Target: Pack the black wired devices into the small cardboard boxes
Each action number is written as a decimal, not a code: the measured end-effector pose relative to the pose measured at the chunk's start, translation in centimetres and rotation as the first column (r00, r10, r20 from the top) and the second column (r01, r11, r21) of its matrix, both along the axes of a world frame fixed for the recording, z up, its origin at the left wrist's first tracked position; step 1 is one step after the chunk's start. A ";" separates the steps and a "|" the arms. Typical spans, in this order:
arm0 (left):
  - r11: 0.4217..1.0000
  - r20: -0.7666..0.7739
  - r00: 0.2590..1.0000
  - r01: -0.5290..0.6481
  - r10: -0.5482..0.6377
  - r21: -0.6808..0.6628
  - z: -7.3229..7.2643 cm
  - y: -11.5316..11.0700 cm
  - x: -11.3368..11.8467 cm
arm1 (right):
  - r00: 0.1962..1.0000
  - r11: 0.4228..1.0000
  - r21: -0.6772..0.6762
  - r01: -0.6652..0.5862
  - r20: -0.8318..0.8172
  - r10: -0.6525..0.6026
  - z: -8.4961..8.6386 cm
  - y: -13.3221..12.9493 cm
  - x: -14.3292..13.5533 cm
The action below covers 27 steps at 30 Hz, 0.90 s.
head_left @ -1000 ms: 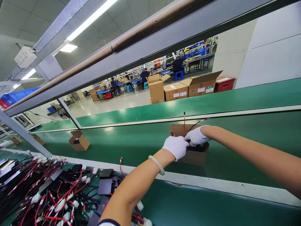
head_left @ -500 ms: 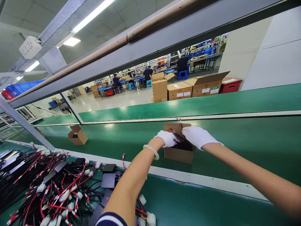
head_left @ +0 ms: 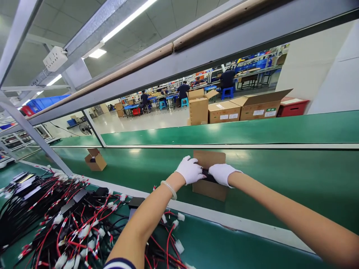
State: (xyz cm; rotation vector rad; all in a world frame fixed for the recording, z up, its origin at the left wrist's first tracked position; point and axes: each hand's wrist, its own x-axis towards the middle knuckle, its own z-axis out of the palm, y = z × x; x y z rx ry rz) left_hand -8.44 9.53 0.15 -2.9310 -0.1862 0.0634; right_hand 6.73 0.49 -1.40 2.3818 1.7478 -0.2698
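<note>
Gloved left hand (head_left: 190, 170) and right hand (head_left: 222, 174) pressed fingers-down into open cardboard box (head_left: 209, 186) on green belt (head_left: 280, 179), grip unclear, wire pile (head_left: 70, 220) nearby

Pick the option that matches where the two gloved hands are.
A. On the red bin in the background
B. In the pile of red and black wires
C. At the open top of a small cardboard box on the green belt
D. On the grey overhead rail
C: the left hand and right hand both rest at the open top of the small cardboard box standing on the green belt.
</note>
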 end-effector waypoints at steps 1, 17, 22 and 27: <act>1.000 -0.033 0.999 -0.005 0.006 0.008 0.0 0.5 0.0 | 1.000 1.000 -0.015 -0.008 -0.001 0.008 0.2 0.1 -0.3; 0.998 -0.043 0.997 0.067 -0.067 0.005 -0.7 5.3 -4.8 | 0.947 0.939 -0.148 -0.310 -0.131 0.293 2.8 6.7 -2.6; 0.997 0.006 0.997 0.071 -0.071 0.016 -2.0 5.9 -6.9 | 0.948 0.948 -0.050 -0.314 -0.063 0.311 2.1 7.3 -3.9; 0.994 0.068 0.992 0.105 -0.104 -0.012 -2.4 6.2 -7.1 | 0.936 0.934 -0.084 -0.348 -0.078 0.342 1.9 8.3 -2.7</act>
